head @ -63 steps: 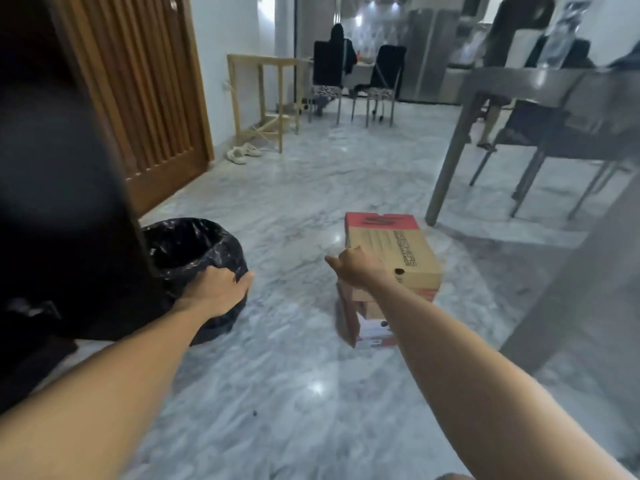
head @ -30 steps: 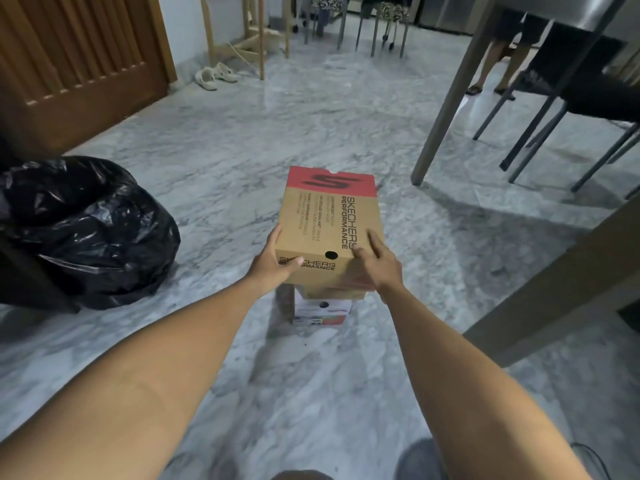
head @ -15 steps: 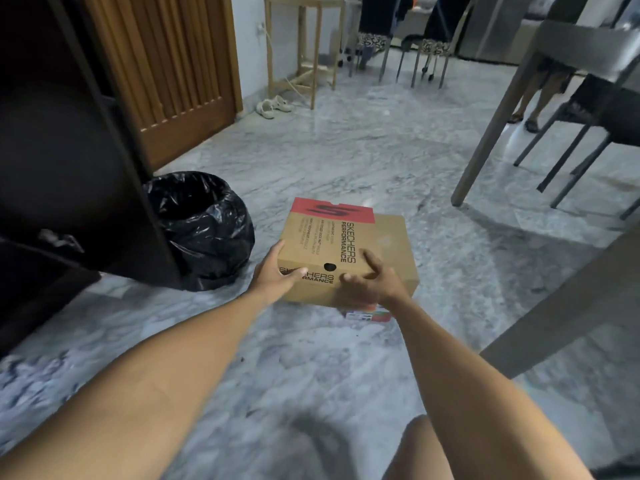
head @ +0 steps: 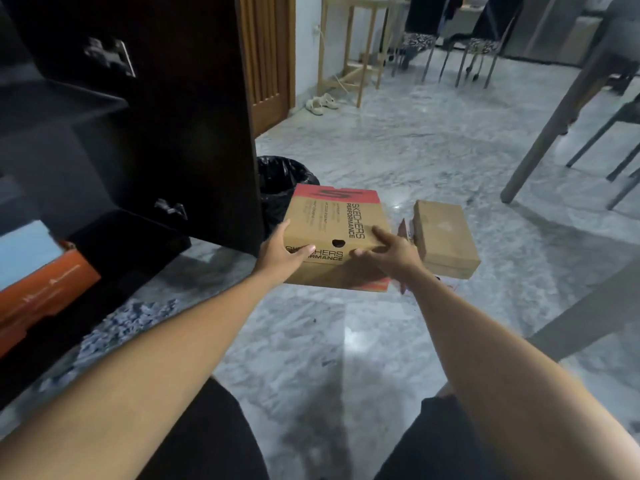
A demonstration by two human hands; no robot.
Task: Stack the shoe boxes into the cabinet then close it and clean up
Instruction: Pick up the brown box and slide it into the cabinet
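Observation:
A brown Skechers shoe box (head: 336, 223) with a red end hangs above the marble floor, held at its near end by both hands. My left hand (head: 282, 252) grips its left corner, thumb on the front face. My right hand (head: 389, 252) grips the right corner, fingers over the lid. A second plain brown shoe box (head: 445, 237) lies on the floor to the right, on top of another box that is mostly hidden. The dark cabinet (head: 104, 140) stands open at the left, with an orange box (head: 41, 292) and a light blue box (head: 24, 251) on its lower shelf.
The cabinet's dark door (head: 194, 126) stands open just left of the held box. A black bin bag (head: 284, 185) sits behind the box. Scraps of paper (head: 121, 323) litter the floor by the cabinet. A table leg (head: 554, 116) and chairs stand at the right.
Both hands took the Skechers box off the stack, lifted it and carried it left toward the open cabinet. The box beneath it now lies uncovered on the floor to the right.

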